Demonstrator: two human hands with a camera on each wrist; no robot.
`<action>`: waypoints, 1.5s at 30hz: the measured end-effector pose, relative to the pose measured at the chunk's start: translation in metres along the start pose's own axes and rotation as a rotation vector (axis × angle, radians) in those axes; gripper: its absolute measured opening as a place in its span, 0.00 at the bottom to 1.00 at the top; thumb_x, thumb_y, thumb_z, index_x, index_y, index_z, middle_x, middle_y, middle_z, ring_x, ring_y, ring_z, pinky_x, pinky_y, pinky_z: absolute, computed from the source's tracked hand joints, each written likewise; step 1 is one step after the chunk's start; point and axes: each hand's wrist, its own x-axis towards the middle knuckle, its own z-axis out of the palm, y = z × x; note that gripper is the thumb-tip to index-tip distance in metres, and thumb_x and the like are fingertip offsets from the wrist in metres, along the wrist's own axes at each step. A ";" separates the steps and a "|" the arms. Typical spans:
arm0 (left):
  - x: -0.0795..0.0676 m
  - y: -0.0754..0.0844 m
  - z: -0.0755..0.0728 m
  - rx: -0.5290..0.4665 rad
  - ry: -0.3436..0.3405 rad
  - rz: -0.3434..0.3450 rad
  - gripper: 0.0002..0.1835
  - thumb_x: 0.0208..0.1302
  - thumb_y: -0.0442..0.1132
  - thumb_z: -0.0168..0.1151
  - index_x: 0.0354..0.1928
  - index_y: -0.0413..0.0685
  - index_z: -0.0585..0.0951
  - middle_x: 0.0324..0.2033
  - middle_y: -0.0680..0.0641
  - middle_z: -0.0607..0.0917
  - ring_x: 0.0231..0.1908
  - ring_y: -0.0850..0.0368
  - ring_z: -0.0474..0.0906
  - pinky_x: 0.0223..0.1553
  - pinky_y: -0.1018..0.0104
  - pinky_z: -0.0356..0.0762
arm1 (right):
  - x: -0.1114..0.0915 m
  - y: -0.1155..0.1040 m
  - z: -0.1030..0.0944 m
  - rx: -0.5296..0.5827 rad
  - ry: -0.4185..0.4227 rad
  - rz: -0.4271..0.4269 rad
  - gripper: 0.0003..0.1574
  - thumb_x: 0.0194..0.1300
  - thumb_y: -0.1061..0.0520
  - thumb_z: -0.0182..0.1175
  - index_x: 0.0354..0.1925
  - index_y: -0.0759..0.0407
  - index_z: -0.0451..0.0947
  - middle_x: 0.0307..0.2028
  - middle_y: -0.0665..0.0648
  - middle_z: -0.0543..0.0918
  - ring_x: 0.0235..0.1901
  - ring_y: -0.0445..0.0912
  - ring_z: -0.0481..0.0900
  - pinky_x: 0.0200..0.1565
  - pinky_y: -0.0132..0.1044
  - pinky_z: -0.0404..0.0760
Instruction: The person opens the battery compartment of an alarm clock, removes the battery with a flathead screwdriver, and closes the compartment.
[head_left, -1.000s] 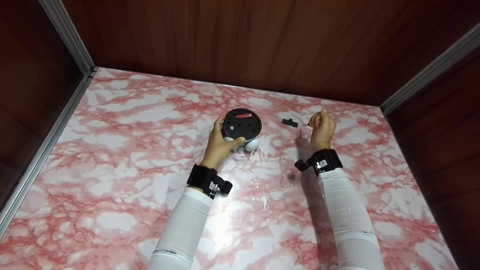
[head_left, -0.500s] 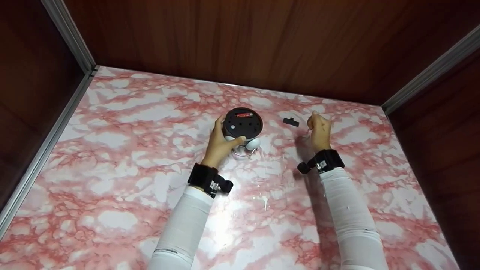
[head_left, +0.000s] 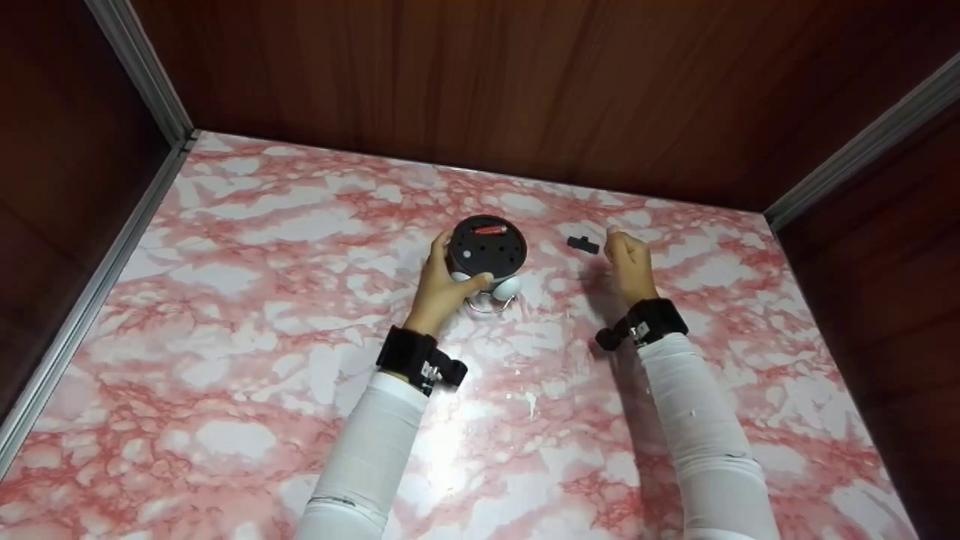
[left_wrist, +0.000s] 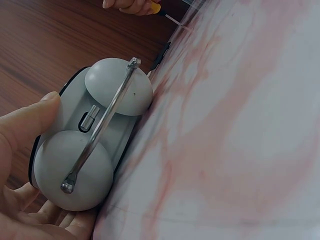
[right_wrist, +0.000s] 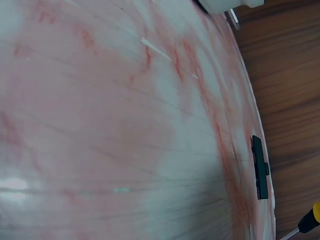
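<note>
A twin-bell alarm clock (head_left: 489, 259) lies face down on the table, its black back upward and a red battery (head_left: 489, 230) in the back's slot. My left hand (head_left: 439, 289) grips its side, thumb near the bells. In the left wrist view two white bells (left_wrist: 75, 170) and a metal handle (left_wrist: 102, 122) show. To the right, my right hand (head_left: 631, 266) is curled round a small screwdriver (left_wrist: 156, 7) with a yellow handle and black collar; the head view hides the tool. Just left of that hand lies a small black battery cover (head_left: 583, 244).
The pink-and-white marbled table (head_left: 247, 360) ends at a dark wood panel (head_left: 480, 82) at the back. Metal-edged panels stand at left and right. A thin white sliver (right_wrist: 156, 49) shows on the surface in the right wrist view.
My right hand has shifted a little left toward the black cover and turned, so the screwdriver tip drops out of sight in the head view. Left hand and clock stay nearly still.
</note>
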 end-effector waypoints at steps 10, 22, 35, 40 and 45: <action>-0.001 0.000 0.001 -0.031 0.006 0.025 0.54 0.52 0.37 0.80 0.77 0.43 0.57 0.66 0.37 0.74 0.68 0.46 0.68 0.71 0.56 0.58 | -0.001 -0.016 0.005 -0.203 -0.167 0.011 0.13 0.70 0.70 0.48 0.27 0.72 0.69 0.27 0.51 0.68 0.31 0.41 0.65 0.39 0.32 0.64; 0.000 0.000 0.001 -0.022 -0.014 0.001 0.53 0.53 0.38 0.79 0.77 0.44 0.56 0.66 0.37 0.74 0.68 0.47 0.67 0.71 0.57 0.58 | 0.009 0.023 0.005 -0.280 -0.341 0.019 0.06 0.62 0.76 0.47 0.36 0.76 0.71 0.39 0.70 0.72 0.47 0.54 0.67 0.50 0.40 0.61; 0.000 0.000 0.000 -0.033 -0.013 0.001 0.54 0.53 0.37 0.79 0.77 0.43 0.56 0.67 0.37 0.74 0.68 0.47 0.68 0.71 0.57 0.59 | 0.009 0.032 0.006 -0.344 -0.384 0.078 0.06 0.67 0.71 0.57 0.42 0.67 0.79 0.44 0.61 0.76 0.48 0.52 0.72 0.52 0.41 0.69; 0.000 0.001 0.000 -0.030 -0.013 -0.008 0.54 0.53 0.38 0.79 0.78 0.44 0.55 0.67 0.37 0.74 0.68 0.47 0.67 0.71 0.58 0.59 | 0.010 0.035 0.006 -0.347 -0.433 0.066 0.12 0.62 0.72 0.60 0.41 0.62 0.85 0.43 0.59 0.80 0.49 0.50 0.73 0.52 0.35 0.70; 0.000 0.001 0.000 -0.041 -0.010 -0.009 0.55 0.53 0.38 0.79 0.78 0.44 0.56 0.67 0.38 0.73 0.68 0.48 0.67 0.71 0.57 0.59 | 0.011 0.038 0.006 -0.373 -0.469 0.010 0.17 0.57 0.71 0.62 0.42 0.58 0.88 0.43 0.57 0.82 0.48 0.49 0.74 0.52 0.34 0.70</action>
